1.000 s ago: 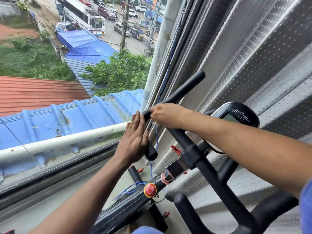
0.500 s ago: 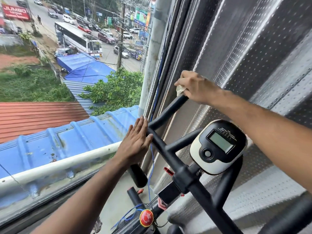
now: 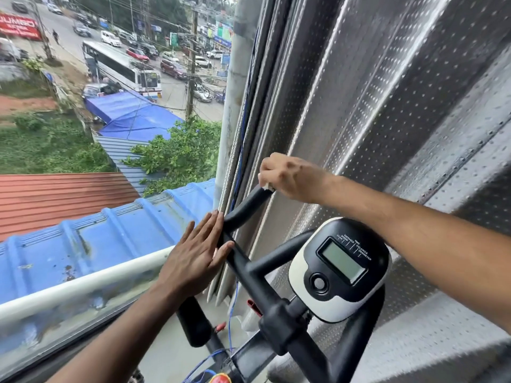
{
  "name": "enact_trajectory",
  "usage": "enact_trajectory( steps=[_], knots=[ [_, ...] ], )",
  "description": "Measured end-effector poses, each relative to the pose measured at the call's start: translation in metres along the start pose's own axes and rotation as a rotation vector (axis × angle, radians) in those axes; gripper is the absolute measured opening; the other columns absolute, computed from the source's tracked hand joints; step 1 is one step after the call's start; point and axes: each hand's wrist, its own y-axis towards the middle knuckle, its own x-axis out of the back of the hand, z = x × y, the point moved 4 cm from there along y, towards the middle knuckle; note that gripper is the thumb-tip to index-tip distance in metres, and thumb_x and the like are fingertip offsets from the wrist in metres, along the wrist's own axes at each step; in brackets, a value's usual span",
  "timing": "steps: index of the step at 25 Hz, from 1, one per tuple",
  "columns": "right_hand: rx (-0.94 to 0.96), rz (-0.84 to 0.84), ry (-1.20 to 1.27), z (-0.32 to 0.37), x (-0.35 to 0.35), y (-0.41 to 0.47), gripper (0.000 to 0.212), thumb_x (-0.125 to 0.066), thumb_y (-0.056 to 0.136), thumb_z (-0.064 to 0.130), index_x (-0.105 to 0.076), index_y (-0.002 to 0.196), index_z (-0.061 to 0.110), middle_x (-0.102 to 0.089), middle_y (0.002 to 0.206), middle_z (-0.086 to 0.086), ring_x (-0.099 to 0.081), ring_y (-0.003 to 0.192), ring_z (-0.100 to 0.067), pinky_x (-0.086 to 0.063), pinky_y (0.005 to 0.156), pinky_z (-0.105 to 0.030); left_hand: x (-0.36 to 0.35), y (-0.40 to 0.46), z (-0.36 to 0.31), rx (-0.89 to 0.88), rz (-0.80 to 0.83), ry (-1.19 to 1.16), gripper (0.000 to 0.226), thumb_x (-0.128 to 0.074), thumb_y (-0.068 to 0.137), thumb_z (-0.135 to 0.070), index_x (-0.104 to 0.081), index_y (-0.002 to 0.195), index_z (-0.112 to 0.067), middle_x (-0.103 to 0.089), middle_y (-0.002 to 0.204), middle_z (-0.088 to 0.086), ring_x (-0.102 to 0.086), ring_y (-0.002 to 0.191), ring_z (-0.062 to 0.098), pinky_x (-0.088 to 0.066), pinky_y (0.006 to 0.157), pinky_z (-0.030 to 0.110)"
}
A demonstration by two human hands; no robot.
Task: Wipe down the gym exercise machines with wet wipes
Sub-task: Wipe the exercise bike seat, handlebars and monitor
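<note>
Two bare hands show: one left hand (image 3: 193,261) and one right hand (image 3: 290,175). There is one small white wet wipe (image 3: 266,187) (mostly hidden under the fingers), one black padded handlebar frame (image 3: 249,203), one black-and-white oval display console (image 3: 340,269) with one grey rectangular screen (image 3: 344,262) and one round black button (image 3: 319,283), and one thin blue cable (image 3: 233,308).

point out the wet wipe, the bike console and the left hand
wet wipe (image 3: 266,187), head view, white edge below right hand's fingers
bike console (image 3: 341,268), head view, grey screen
left hand (image 3: 195,259), head view, back of hand
</note>
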Motion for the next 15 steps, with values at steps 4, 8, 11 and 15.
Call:
enact_trajectory(
  steps=[4,8,11,15],
  knots=[
    [0.187,0.064,0.022,0.037,-0.011,0.001,0.024,-0.049,0.096,-0.001,-0.068,0.098,0.012,-0.063,0.101,-0.006,-0.058,0.091,-0.023,-0.044,0.086,-0.035,-0.001,0.001,0.002,-0.008,-0.001,-0.012,0.096,0.010,0.089,-0.083,0.000,0.166,-0.027,0.002,0.170,-0.012,0.010,0.156,-0.001,0.010,0.127,0.027],
    [0.137,-0.056,-0.059,-0.008,0.004,-0.017,0.022,-0.053,0.095,-0.006,-0.067,0.100,0.011,-0.063,0.098,-0.007,-0.057,0.085,-0.023,-0.045,0.085,-0.037,-0.001,-0.004,0.003,0.010,-0.005,-0.013,0.095,0.006,0.091,-0.083,-0.003,0.166,-0.025,0.000,0.171,-0.012,0.009,0.156,-0.002,0.013,0.126,0.025],
    [0.047,-0.125,0.002,-0.030,0.005,-0.032,0.018,-0.060,0.096,-0.005,-0.067,0.100,0.010,-0.064,0.099,-0.006,-0.059,0.086,-0.025,-0.047,0.085,-0.041,0.001,-0.010,0.005,0.037,0.015,-0.011,0.095,0.012,0.089,-0.082,0.001,0.165,-0.027,0.006,0.169,-0.015,0.014,0.154,-0.006,0.017,0.124,0.023],
    [0.124,-0.177,0.110,0.014,-0.019,-0.018,0.020,-0.054,0.097,-0.003,-0.071,0.098,0.006,-0.066,0.102,-0.010,-0.060,0.090,-0.028,-0.047,0.087,-0.045,0.001,-0.009,0.005,0.059,0.006,-0.033,0.099,0.016,0.087,-0.082,0.000,0.165,-0.024,0.006,0.168,-0.015,0.014,0.154,-0.003,0.019,0.122,0.020]
  ],
)
